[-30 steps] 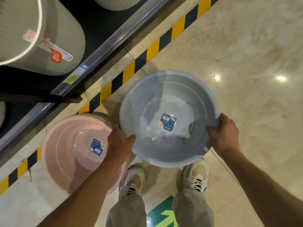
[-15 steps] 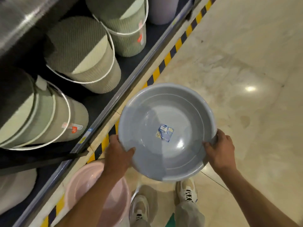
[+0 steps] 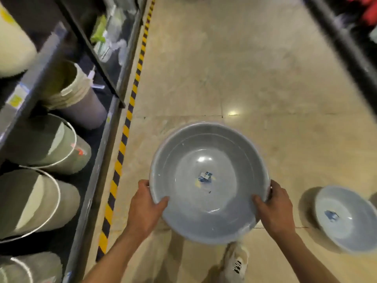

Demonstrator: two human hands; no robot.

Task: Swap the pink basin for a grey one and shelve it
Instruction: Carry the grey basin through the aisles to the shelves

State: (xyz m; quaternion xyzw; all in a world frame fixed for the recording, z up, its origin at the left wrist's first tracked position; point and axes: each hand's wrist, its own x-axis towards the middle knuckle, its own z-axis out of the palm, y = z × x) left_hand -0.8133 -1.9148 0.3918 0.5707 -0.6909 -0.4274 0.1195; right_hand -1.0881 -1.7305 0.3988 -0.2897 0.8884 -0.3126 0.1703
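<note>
Grey basin sits dead centre in the head view, left hand clamping its rim at eight o'clock and right hand at four, probably to keep the wide bowl level. Shelf runs along nine o'clock; pink basin out of sight.

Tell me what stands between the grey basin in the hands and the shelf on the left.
The grey basin, held by the left hand and right hand, has only bare floor and the striped tape between it and the shelf. The lower shelf itself looks crowded with buckets; no free slot shows.
</note>
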